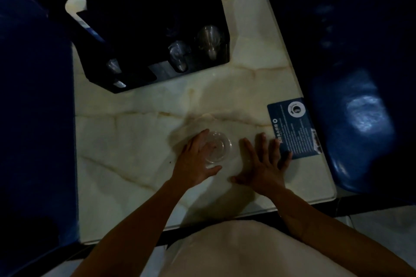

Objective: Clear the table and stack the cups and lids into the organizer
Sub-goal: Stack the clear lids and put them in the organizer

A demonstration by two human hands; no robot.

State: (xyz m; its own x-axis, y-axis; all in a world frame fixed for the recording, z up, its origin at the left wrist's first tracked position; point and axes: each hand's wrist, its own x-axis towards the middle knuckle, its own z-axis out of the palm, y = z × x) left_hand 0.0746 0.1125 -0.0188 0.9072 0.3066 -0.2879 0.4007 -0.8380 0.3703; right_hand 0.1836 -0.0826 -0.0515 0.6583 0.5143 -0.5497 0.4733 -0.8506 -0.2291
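A clear plastic lid (221, 147) lies flat on the marble table (135, 141) near its front middle. My left hand (198, 159) covers the lid's left part, fingers laid over it and thumb by its near rim. Just right of the lid my right hand (263, 164) rests flat on the table with fingers spread, holding nothing. The black organizer (144, 18) stands at the back left. Clear cups sit in its front slots (179, 56) (210, 40), and a white stack (75, 3) sticks out at its left.
A dark blue printed card (295, 128) lies by the table's right edge, under my right fingertips. Blue padded seats (360, 119) (33, 96) flank the table on both sides. The scene is dim.
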